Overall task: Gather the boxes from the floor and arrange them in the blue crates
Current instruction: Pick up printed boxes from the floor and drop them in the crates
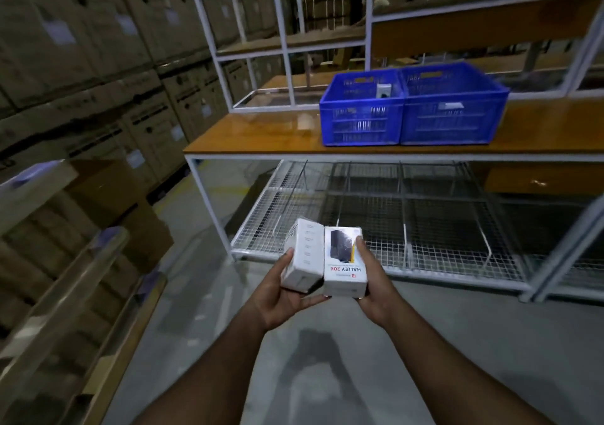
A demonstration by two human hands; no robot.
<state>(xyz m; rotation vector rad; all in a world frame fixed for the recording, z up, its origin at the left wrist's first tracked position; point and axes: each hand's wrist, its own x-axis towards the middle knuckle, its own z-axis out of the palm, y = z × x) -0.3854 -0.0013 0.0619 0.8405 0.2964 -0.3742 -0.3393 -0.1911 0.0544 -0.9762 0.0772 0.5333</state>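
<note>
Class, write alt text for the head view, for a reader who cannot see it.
Two hands, left hand and right hand, hold two white boxes side by side. Ahead, two blue crates sit on a wooden-topped table, cardboard cartons stacked left.

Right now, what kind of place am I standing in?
Most likely a warehouse or stockroom: stacked cardboard cartons line the wall, and two blue crates sit on a metal-framed packing table.

"HALLEY 20K" on right white box
</note>
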